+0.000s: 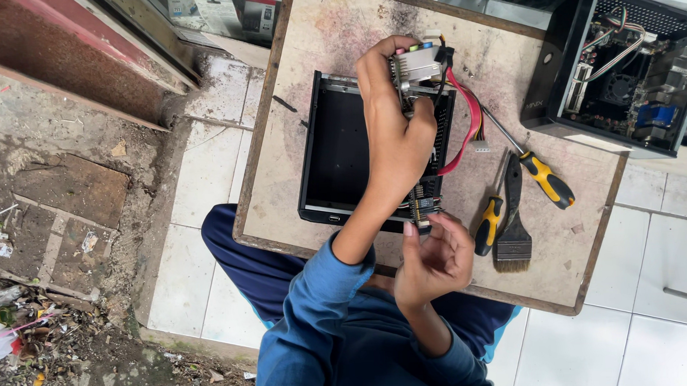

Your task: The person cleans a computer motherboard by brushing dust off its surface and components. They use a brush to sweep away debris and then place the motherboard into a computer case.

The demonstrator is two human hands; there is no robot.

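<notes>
A small circuit board (419,137) with metal rear ports and a red cable (469,128) is held above an empty black computer case (334,148) on the worn wooden table (338,33). The left hand (394,130) is clamped on its port end, while the right hand (435,260) pinches its near edge.

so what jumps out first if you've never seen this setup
The two hands at the centre: the left hand grips the far end of a small circuit board and the right hand pinches its near end, above an open black case on the worn table. Red cables curl off the board. To the right lie two yellow-handled screwdrivers and a brush, with another opened computer case at the far right corner.
</notes>
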